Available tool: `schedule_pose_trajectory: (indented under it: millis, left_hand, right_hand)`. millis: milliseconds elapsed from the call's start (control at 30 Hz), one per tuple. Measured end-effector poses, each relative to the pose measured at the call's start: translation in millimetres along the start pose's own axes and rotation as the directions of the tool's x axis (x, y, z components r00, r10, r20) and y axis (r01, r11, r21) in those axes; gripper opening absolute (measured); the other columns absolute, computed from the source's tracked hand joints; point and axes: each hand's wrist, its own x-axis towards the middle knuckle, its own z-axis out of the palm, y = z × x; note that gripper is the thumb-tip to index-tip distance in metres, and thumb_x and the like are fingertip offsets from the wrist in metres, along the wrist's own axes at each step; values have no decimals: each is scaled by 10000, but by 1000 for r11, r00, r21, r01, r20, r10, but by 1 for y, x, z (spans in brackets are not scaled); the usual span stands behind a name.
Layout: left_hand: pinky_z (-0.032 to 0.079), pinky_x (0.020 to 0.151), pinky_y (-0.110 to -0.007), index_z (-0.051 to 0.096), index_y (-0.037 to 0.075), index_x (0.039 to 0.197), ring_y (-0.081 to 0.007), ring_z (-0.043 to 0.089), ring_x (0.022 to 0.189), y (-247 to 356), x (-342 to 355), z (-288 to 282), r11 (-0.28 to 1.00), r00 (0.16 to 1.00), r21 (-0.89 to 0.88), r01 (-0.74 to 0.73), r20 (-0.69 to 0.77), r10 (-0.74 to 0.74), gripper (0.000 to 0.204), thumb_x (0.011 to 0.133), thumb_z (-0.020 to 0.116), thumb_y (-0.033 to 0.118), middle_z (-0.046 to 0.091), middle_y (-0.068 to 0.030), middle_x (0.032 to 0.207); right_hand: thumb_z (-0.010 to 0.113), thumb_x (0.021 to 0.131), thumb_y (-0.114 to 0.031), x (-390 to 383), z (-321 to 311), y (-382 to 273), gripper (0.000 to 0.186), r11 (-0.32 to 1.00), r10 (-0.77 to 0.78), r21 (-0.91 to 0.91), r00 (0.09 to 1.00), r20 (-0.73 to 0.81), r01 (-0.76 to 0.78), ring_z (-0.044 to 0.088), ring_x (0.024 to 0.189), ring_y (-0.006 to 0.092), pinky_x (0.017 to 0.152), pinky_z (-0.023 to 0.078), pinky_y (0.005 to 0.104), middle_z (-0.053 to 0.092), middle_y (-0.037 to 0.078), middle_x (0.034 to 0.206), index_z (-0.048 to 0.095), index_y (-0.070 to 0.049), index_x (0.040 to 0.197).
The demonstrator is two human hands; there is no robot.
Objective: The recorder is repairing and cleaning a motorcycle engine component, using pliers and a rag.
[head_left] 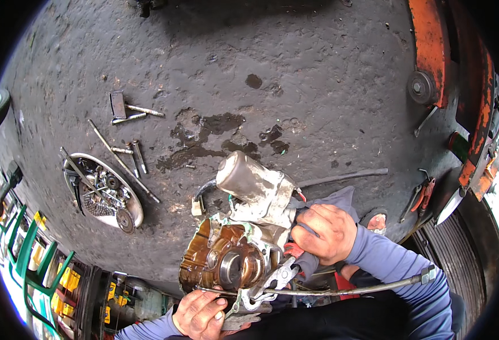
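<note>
An opened engine case (pixel 209 255), brown and oily inside with a round bore, sits low in the middle before me. A grey metal cylinder (pixel 241 174) stands out from its far side. My left hand (pixel 201 314) is closed on the case's near edge, the fingertips beside a thin rod. My right hand (pixel 326 233) is closed on a dark grey cloth (pixel 340 199) against the right side of the case. A red piece (pixel 293 249) shows at its fingers; its kind is partly hidden. A long bolt with a nut (pixel 363 290) crosses in front of my right forearm.
An oval bowl (pixel 139 212) of gears, chain and small parts stands at left. Loose rods and bolts (pixel 139 156) lie by it. Red-handled pliers (pixel 428 195) and an orange metal frame (pixel 431 51) are at right. A green rack (pixel 31 266) stands lower left.
</note>
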Motion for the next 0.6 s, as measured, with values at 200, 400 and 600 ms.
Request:
schedule_pose_trajectory:
  millis: [200,400,600]
  left_hand:
    - [550,630,-409,444,-17,1428,-313,697,801,1,0,5,999,997,35,-18,-75,21,1052,684,900,570,598,-143,1036]
    - [546,616,-401,440,-20,1430,-316,698,808,-2,-1,5,1000,999,3,-29,-43,29,1043,692,901,555,594,-147,1045]
    - [547,580,-397,435,-38,1420,-310,698,751,0,-2,0,998,997,-9,-60,-43,60,1011,721,889,534,592,-150,1038]
  right_hand:
    - [705,710,-239,5,2,8,375,998,-62,11,998,-23,62,572,698,200,557,446,334,524,43,837,615,-103,1048]
    - [707,714,-250,3,1,8,373,998,-56,-30,998,-11,55,574,711,209,570,445,337,539,51,853,614,-103,1044]
    - [709,685,-252,-15,-10,-42,463,979,202,-6,975,88,-202,600,832,303,711,475,416,583,132,993,604,-72,1099]
